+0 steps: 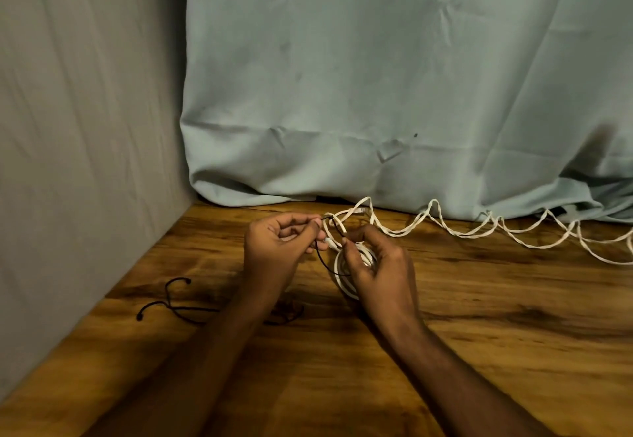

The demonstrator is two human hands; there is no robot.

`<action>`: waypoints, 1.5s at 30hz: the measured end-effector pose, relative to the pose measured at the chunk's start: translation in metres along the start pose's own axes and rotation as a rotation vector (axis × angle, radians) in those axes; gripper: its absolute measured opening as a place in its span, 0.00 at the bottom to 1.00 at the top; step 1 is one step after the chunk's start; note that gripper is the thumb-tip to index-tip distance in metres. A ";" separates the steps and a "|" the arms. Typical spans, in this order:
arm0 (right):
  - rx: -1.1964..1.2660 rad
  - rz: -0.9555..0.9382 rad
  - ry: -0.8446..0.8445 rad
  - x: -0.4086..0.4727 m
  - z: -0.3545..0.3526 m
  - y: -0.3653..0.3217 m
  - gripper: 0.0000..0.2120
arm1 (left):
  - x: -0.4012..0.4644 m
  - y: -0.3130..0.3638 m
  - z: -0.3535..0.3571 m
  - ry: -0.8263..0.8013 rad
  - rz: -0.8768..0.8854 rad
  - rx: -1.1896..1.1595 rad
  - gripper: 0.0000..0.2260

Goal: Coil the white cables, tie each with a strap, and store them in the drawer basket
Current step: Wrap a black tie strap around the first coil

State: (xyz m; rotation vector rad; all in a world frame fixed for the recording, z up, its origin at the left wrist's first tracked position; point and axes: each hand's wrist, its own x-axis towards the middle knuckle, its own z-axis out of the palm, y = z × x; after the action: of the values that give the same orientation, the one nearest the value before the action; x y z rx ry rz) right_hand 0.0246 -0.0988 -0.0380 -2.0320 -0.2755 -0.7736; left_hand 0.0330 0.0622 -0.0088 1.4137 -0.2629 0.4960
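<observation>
A coiled white cable point(342, 282) sits on the wooden table point(479, 334) under my right hand point(373, 265), whose fingers curl round the coil and pinch a thin black strap point(322, 260). My left hand point(281, 248) pinches the other end of that strap near the coil's top. A second white cable point(479, 231) lies uncoiled in loose wavy loops along the table's back edge, running off to the right.
More black straps point(171, 303) lie on the table at the left, partly under my left forearm. A grey cloth wall point(85, 128) stands at the left and a pale green cloth point(376, 77) hangs behind. No drawer basket is in view.
</observation>
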 end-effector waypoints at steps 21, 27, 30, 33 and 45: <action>0.007 0.005 0.000 0.001 0.000 0.000 0.05 | 0.006 -0.013 -0.001 -0.099 -0.022 0.075 0.05; 0.007 0.004 -0.023 0.001 0.000 0.000 0.06 | 0.006 -0.014 -0.001 -0.203 -0.013 0.132 0.12; 0.003 0.001 -0.023 0.001 -0.001 0.000 0.05 | 0.006 -0.013 -0.002 -0.181 0.035 0.223 0.11; -0.007 0.011 -0.018 0.001 -0.001 -0.001 0.08 | 0.006 -0.011 -0.003 -0.146 0.050 0.241 0.08; 0.004 0.040 -0.041 0.000 -0.001 -0.002 0.09 | -0.004 0.001 -0.005 -0.032 0.205 0.396 0.04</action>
State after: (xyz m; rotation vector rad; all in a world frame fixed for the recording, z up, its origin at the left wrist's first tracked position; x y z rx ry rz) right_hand 0.0233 -0.0992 -0.0363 -2.0455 -0.2586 -0.7072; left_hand 0.0286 0.0667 -0.0099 1.7907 -0.3508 0.7226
